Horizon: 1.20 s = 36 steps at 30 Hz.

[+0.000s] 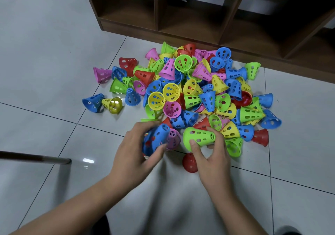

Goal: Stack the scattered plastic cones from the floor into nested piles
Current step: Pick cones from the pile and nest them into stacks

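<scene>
Lower centre: gripping a blue perforated cone in the left hand, pinching a green cone in the right hand.

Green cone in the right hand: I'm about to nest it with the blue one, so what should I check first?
1. Right hand grips the green cone firmly: ok, fingers and thumb curl round it.
2. Left hand holds the blue cone: ok.
3. Green cone's wide mouth faces the blue cone: ok, it opens leftward.
4. Path between the two cones is free: not ok, a pink cone sits between them.
5. Other cones already nested with the blue one: cannot tell, that area is blurred.
</scene>
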Available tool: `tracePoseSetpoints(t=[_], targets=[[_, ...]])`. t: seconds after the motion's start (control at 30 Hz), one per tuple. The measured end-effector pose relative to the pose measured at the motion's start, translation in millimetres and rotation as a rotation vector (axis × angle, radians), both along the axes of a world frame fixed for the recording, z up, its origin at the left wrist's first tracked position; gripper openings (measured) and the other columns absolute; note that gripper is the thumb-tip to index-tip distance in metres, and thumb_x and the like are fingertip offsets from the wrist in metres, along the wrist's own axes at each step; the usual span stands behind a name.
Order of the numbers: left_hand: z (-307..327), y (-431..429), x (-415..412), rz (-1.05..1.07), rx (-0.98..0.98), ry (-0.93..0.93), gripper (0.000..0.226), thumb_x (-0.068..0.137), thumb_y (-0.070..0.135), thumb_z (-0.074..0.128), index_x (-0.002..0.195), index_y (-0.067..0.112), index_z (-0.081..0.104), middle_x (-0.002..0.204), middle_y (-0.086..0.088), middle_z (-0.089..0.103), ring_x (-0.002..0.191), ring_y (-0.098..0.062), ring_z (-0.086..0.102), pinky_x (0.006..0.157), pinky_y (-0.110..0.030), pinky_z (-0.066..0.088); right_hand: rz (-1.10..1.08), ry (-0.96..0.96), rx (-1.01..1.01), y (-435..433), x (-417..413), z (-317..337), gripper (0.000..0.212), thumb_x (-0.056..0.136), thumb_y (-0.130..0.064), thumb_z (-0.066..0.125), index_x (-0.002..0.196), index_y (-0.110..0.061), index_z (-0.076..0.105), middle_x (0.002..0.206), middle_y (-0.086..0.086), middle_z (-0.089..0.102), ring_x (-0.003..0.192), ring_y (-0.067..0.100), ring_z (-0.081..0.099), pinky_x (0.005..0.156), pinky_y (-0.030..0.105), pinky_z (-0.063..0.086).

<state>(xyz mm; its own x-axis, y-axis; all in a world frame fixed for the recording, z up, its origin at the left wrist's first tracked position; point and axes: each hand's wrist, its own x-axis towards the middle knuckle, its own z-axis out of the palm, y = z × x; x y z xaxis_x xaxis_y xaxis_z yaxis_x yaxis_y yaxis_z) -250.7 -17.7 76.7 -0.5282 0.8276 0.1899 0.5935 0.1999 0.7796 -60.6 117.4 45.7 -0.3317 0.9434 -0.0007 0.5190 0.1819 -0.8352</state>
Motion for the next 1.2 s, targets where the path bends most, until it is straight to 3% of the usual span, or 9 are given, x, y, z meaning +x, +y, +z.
tracePoseSetpoints(t=[0.1, 0.2, 0.4, 0.57, 0.67, 0.73, 0.87, 1.0, 1.2], targets=[[-4.3, -0.2, -10.1, 0.087, -0.021, -0.045, 0.052, 0.094, 0.042, 0.077, 0.138, 0.039, 0.049, 0.132, 0.02, 0.059, 0.119, 0.001, 0.062, 0.092, -0.025, 0.055, 0.069, 0.051, 0.042, -4.5, -19.4, 13.9, 0.057, 0.09, -0.047, 0.08, 0.139, -0.032, 0.056, 0.136, -0.015, 0.061, 0.125, 0.005, 0.056, 0.101, 0.02, 0.045], [-16.4, -2.9, -12.8, 0.072, -0.058, -0.067, 0.053, 0.093, 0.048, 0.072, 0.139, 0.038, 0.048, 0.133, 0.02, 0.058, 0.121, 0.003, 0.06, 0.092, -0.017, 0.052, 0.182, -0.007, 0.084, -7.5, -39.7, 9.2, 0.058, 0.093, -0.045, 0.079, 0.143, -0.03, 0.054, 0.138, -0.012, 0.057, 0.132, 0.005, 0.05, 0.105, 0.015, 0.039], [-52.6, -9.7, -22.4, 0.055, -0.17, -0.058, 0.045, 0.093, 0.038, 0.079, 0.125, 0.043, 0.048, 0.122, 0.023, 0.057, 0.107, -0.003, 0.062, 0.084, -0.033, 0.056, 0.377, -0.219, 0.174, -9.4, -50.4, -31.3, 0.051, 0.098, -0.043, 0.069, 0.144, -0.027, 0.052, 0.133, -0.006, 0.054, 0.127, 0.023, 0.051, 0.107, 0.047, 0.046], [-68.6, -15.8, -37.0, -0.043, -0.207, -0.069, 0.045, 0.093, 0.056, 0.074, 0.128, 0.04, 0.052, 0.125, 0.024, 0.058, 0.114, -0.002, 0.062, 0.091, -0.027, 0.053, 0.374, -0.277, 0.156, -9.1, -43.6, -48.1, 0.061, 0.097, -0.053, 0.065, 0.151, -0.029, 0.048, 0.143, -0.006, 0.052, 0.138, 0.022, 0.044, 0.114, 0.041, 0.042], [-67.7, -17.7, -50.8, -0.044, -0.183, -0.108, 0.052, 0.1, 0.07, 0.053, 0.137, 0.034, 0.055, 0.133, 0.021, 0.061, 0.126, -0.004, 0.06, 0.103, -0.03, 0.05, 0.326, -0.313, 0.156, -9.7, -30.5, -54.7, 0.066, 0.092, -0.054, 0.072, 0.148, -0.026, 0.051, 0.138, -0.005, 0.053, 0.133, 0.021, 0.048, 0.108, 0.039, 0.046], [-68.9, -13.3, -67.3, 0.014, -0.165, -0.081, 0.05, 0.104, 0.067, 0.045, 0.134, 0.03, 0.06, 0.129, 0.017, 0.064, 0.122, -0.004, 0.062, 0.101, -0.036, 0.053, 0.281, -0.381, 0.161, -10.5, -15.7, -61.5, 0.064, 0.09, -0.053, 0.073, 0.144, -0.028, 0.051, 0.136, -0.006, 0.052, 0.129, 0.022, 0.051, 0.102, 0.043, 0.051], [-80.5, 4.5, -111.8, 0.13, -0.214, 0.071, 0.032, 0.102, 0.041, 0.068, 0.129, 0.026, 0.061, 0.125, 0.01, 0.062, 0.113, -0.012, 0.063, 0.094, -0.042, 0.056, 0.201, -0.552, 0.126, -14.0, 14.7, -78.0, 0.069, 0.084, -0.058, 0.068, 0.145, -0.032, 0.048, 0.137, -0.007, 0.05, 0.127, 0.022, 0.053, 0.094, 0.043, 0.057], [-93.0, 17.3, -154.8, 0.162, -0.344, 0.185, 0.046, 0.094, 0.024, 0.074, 0.137, 0.021, 0.056, 0.138, -0.001, 0.055, 0.123, -0.029, 0.058, 0.096, -0.046, 0.051, 0.181, -0.59, 0.036, -19.1, 29.0, -93.7, 0.076, 0.083, -0.051, 0.075, 0.149, -0.028, 0.047, 0.136, -0.004, 0.049, 0.124, 0.025, 0.057, 0.096, 0.043, 0.057], [-110.7, 20.3, -190.7, 0.195, -0.545, 0.223, 0.069, 0.09, 0.028, 0.078, 0.152, 0.026, 0.048, 0.165, -0.007, 0.041, 0.149, -0.036, 0.039, 0.114, -0.057, 0.044, 0.19, -0.494, -0.051, -17.4, 32.4, -100.5, 0.053, 0.091, -0.044, 0.075, 0.137, -0.035, 0.053, 0.129, -0.01, 0.051, 0.115, 0.021, 0.061, 0.091, 0.039, 0.058]])
